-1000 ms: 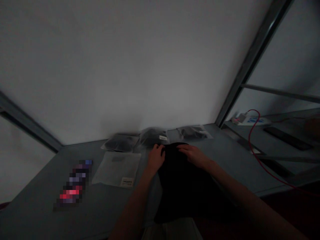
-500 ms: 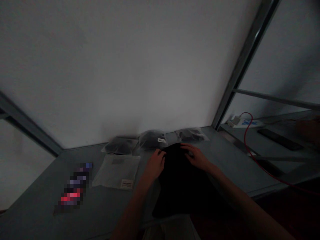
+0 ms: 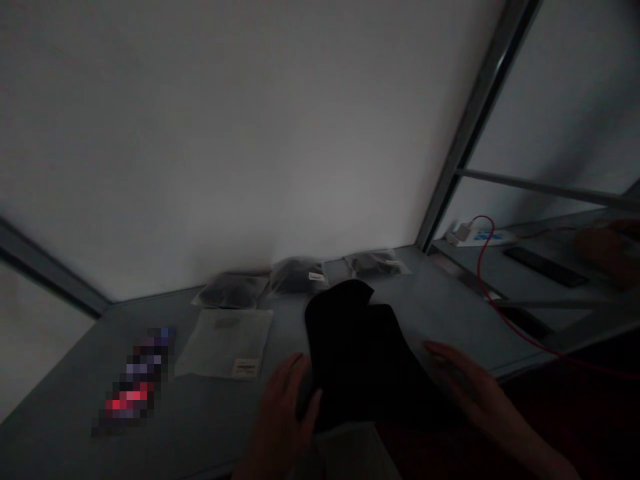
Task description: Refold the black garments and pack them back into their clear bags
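Note:
A piece of black cloth lies spread at the front of the grey table, its outline hard to read in the dim light. At its top is a rounded part with a notch on the right side. My left hand is at the cloth's lower left edge, with the thumb and curved fingers around a dark fold. Beside the lower right edge, my right hand has its fingers stretched out. Below the cloth, a pale flat sheet or bag shows at the table's front edge.
Clear bags with dark contents lie along the wall. A flat frosted bag with a label is left of the cloth, beside a blurred-out item. At right are a metal post, red cable, power strip and black phone-like slab.
Both hands have left the cloth's top edge and come down towards me, one to each side. The cloth's top now shows a notch. The view has shifted slightly.

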Demonstrator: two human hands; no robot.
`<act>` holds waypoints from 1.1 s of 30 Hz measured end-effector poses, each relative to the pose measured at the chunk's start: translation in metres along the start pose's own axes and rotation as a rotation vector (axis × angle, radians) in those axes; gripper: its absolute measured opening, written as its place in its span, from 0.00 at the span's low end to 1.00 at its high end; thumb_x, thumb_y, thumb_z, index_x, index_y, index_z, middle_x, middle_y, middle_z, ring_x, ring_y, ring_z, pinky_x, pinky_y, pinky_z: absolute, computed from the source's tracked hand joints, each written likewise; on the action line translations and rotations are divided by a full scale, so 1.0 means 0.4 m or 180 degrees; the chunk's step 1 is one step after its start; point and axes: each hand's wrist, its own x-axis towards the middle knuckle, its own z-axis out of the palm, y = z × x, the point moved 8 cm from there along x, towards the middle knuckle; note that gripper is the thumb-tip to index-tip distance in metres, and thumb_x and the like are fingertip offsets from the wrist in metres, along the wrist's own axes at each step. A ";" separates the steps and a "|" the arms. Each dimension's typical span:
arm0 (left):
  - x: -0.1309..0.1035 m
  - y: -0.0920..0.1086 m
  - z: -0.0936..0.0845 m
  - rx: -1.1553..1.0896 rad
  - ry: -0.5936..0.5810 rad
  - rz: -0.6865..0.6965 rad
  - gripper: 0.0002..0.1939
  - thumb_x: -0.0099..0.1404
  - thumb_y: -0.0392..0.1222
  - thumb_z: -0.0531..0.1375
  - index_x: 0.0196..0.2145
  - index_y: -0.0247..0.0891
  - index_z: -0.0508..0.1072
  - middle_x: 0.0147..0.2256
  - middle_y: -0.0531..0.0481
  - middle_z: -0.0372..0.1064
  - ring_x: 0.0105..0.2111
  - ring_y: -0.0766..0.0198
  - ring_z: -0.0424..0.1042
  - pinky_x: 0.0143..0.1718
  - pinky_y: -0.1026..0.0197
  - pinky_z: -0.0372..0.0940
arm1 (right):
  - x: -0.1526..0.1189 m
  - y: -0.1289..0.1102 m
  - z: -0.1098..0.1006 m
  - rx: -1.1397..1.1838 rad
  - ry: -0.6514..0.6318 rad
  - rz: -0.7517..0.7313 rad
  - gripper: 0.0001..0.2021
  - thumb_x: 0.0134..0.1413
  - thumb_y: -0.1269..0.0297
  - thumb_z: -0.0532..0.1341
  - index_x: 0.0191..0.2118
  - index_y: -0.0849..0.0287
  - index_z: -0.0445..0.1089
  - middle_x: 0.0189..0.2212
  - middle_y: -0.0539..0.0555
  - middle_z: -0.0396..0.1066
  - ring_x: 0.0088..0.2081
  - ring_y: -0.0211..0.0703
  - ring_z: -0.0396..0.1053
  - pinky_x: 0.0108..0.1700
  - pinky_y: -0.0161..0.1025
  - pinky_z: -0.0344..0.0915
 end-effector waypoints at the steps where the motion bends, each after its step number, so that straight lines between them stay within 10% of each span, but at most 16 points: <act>1: 0.001 -0.007 -0.003 0.0084 0.0193 -0.0336 0.21 0.65 0.48 0.56 0.53 0.39 0.69 0.51 0.39 0.70 0.52 0.50 0.70 0.53 0.48 0.66 | -0.010 0.025 -0.015 0.0009 0.0237 0.0343 0.19 0.56 0.54 0.56 0.50 0.55 0.71 0.50 0.61 0.73 0.51 0.55 0.72 0.53 0.53 0.68; 7: 0.002 0.017 0.047 0.0314 -0.0416 -0.1375 0.21 0.65 0.56 0.53 0.40 0.37 0.74 0.36 0.38 0.76 0.38 0.48 0.76 0.41 0.49 0.68 | -0.089 0.049 0.032 0.0328 0.0256 0.1781 0.22 0.43 0.40 0.61 0.33 0.54 0.74 0.34 0.59 0.79 0.39 0.58 0.77 0.42 0.47 0.73; 14: 0.010 0.032 0.050 -0.0364 -0.0508 -0.1654 0.15 0.61 0.36 0.56 0.46 0.39 0.74 0.39 0.43 0.78 0.40 0.53 0.77 0.43 0.54 0.68 | -0.160 -0.004 0.136 0.0997 0.1204 0.2363 0.24 0.39 0.43 0.64 0.35 0.60 0.76 0.33 0.60 0.79 0.39 0.59 0.77 0.38 0.46 0.75; 20: -0.004 0.120 0.109 -0.0712 0.0303 -0.0326 0.26 0.52 0.29 0.53 0.48 0.41 0.75 0.42 0.44 0.74 0.42 0.55 0.75 0.43 0.55 0.71 | -0.134 -0.139 0.181 0.0007 0.1692 0.0455 0.19 0.54 0.61 0.59 0.52 0.56 0.73 0.52 0.61 0.71 0.51 0.57 0.72 0.48 0.50 0.72; 25: -0.047 0.154 0.148 -0.0137 0.0825 0.0881 0.27 0.48 0.30 0.54 0.46 0.40 0.76 0.44 0.38 0.71 0.43 0.49 0.72 0.41 0.46 0.71 | -0.112 -0.195 0.256 -0.0589 0.0904 -0.0947 0.33 0.54 0.77 0.51 0.65 0.48 0.56 0.65 0.55 0.56 0.64 0.52 0.56 0.56 0.51 0.68; 33: -0.070 0.158 0.117 0.0607 0.0843 0.2449 0.22 0.67 0.39 0.52 0.58 0.40 0.66 0.54 0.40 0.69 0.57 0.54 0.66 0.49 0.54 0.69 | -0.111 -0.196 0.195 -0.0256 0.0142 -0.1319 0.30 0.50 0.73 0.57 0.61 0.50 0.63 0.56 0.55 0.69 0.58 0.53 0.66 0.57 0.51 0.66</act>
